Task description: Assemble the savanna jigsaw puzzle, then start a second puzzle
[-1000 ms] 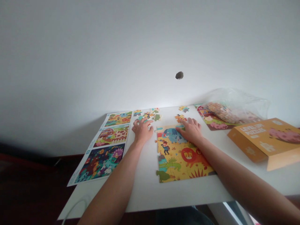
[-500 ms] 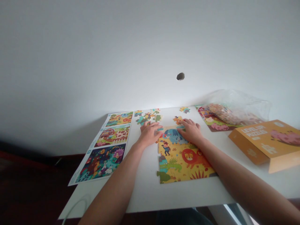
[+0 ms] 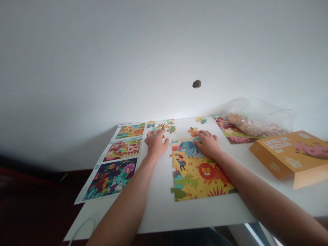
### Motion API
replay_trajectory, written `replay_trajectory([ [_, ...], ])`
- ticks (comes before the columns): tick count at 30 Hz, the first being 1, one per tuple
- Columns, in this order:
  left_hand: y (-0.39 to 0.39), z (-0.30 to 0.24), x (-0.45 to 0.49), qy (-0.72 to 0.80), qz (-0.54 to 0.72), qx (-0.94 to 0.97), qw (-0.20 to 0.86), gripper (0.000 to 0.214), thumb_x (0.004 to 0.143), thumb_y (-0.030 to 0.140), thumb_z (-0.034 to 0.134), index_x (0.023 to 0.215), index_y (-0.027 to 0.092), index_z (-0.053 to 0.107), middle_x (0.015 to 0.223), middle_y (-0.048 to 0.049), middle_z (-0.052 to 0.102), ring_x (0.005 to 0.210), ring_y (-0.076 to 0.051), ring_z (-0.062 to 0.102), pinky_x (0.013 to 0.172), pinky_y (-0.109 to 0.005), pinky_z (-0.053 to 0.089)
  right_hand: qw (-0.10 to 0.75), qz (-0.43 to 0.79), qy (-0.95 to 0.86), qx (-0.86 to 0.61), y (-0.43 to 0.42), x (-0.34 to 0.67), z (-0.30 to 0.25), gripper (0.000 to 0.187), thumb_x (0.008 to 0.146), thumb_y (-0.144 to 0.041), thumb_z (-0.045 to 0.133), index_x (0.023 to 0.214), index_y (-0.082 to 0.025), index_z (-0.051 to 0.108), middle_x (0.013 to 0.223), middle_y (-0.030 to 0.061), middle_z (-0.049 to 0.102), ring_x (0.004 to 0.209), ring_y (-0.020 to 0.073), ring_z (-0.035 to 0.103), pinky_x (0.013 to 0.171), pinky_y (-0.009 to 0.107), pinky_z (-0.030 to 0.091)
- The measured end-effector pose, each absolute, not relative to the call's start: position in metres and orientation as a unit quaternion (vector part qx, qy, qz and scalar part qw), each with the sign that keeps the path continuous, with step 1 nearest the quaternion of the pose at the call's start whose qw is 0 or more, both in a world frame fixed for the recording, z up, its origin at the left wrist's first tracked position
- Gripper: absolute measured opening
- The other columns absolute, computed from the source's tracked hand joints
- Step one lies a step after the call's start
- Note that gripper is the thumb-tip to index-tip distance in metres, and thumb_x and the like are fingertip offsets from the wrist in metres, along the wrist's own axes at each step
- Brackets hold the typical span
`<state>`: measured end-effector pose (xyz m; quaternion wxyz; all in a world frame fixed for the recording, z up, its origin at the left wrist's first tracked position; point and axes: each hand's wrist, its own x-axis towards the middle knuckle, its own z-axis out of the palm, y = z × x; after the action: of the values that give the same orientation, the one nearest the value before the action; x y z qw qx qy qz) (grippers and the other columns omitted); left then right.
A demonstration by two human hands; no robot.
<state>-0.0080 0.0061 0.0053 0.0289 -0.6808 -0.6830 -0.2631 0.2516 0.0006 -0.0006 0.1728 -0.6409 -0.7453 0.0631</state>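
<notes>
A partly assembled jigsaw puzzle (image 3: pixel 191 177) lies on the white table, showing an elephant, a lion and a crocodile on yellow ground. My left hand (image 3: pixel 156 145) is to the left of its upper corner, fingers spread over several loose puzzle pieces (image 3: pixel 162 126); its thumb stands apart and nothing shows in its grasp. Across the puzzle's upper right rests my right hand (image 3: pixel 208 144), fingers stretched out and thumb on the elephant part. Just beyond its fingertips is an orange puzzle piece (image 3: pixel 193 131); whether they touch it I cannot tell.
On the left lies a reference sheet (image 3: pixel 123 148) with three pictures. A joined pair of pieces (image 3: pixel 202 120) is near the wall. To the right are a farm picture card (image 3: pixel 238 138), a clear bag of pieces (image 3: pixel 258 119) and an orange puzzle box (image 3: pixel 294 153).
My left hand has moved left, off the puzzle's upper left edge and onto the loose pieces, its fingers spreading. My right hand has stayed nearly still.
</notes>
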Motion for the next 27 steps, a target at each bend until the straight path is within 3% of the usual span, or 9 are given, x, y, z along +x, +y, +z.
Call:
replay_trajectory([
  [5,0.008,0.01,-0.014,-0.799,-0.226,-0.556,0.032,0.042,0.085,0.033,0.056,0.125,0.022,0.064,0.127,-0.0144,0.063,0.124,-0.042,0.042,0.096,-0.061,0.037,0.173,0.058,-0.744,-0.643,0.001,0.251,-0.001,0.043,0.091,-0.043,0.049,0.131,-0.031,0.059,0.141,0.0079,0.052,0.131,0.0302,0.04,0.106,0.051,0.03],
  [12,0.01,0.009,-0.014,-0.791,-0.234,-0.566,0.016,0.032,0.085,0.019,0.052,0.112,0.027,0.07,0.118,-0.0097,0.067,0.119,-0.035,0.046,0.095,-0.054,0.04,0.171,0.057,-0.744,-0.644,0.0,0.25,-0.001,0.044,0.091,-0.044,0.049,0.132,-0.03,0.058,0.141,0.0076,0.052,0.13,0.0299,0.04,0.106,0.051,0.029],
  [16,0.01,0.005,-0.02,-0.804,-0.252,-0.536,0.048,0.036,0.083,0.026,0.056,0.117,0.025,0.068,0.13,-0.0155,0.059,0.124,-0.043,0.04,0.092,-0.062,0.038,0.179,0.059,-0.745,-0.64,0.0,0.251,-0.002,0.044,0.091,-0.044,0.049,0.131,-0.03,0.059,0.14,0.0076,0.052,0.13,0.0302,0.041,0.106,0.051,0.029],
  [19,0.011,-0.001,-0.024,-0.797,-0.264,-0.541,0.045,0.03,0.081,0.027,0.057,0.106,0.023,0.073,0.122,-0.0178,0.064,0.118,-0.045,0.043,0.088,-0.068,0.038,0.181,0.059,-0.745,-0.639,0.001,0.251,-0.003,0.043,0.091,-0.044,0.049,0.13,-0.03,0.059,0.14,0.0076,0.052,0.13,0.0307,0.041,0.106,0.052,0.029],
  [23,0.012,-0.005,-0.026,-0.791,-0.28,-0.54,0.064,0.024,0.08,0.026,0.057,0.095,0.023,0.075,0.112,-0.0165,0.067,0.113,-0.043,0.047,0.086,-0.065,0.04,0.179,0.06,-0.744,-0.641,0.001,0.252,-0.004,0.044,0.091,-0.045,0.049,0.131,-0.03,0.059,0.14,0.0081,0.052,0.13,0.0307,0.041,0.107,0.051,0.028],
  [27,0.013,-0.002,-0.027,-0.797,-0.269,-0.538,0.058,0.025,0.081,0.028,0.056,0.097,0.024,0.075,0.108,-0.0158,0.07,0.11,-0.042,0.05,0.086,-0.062,0.039,0.186,0.059,-0.745,-0.638,0.0,0.251,-0.003,0.043,0.091,-0.045,0.049,0.13,-0.029,0.06,0.139,0.0084,0.053,0.129,0.0309,0.041,0.106,0.052,0.029],
])
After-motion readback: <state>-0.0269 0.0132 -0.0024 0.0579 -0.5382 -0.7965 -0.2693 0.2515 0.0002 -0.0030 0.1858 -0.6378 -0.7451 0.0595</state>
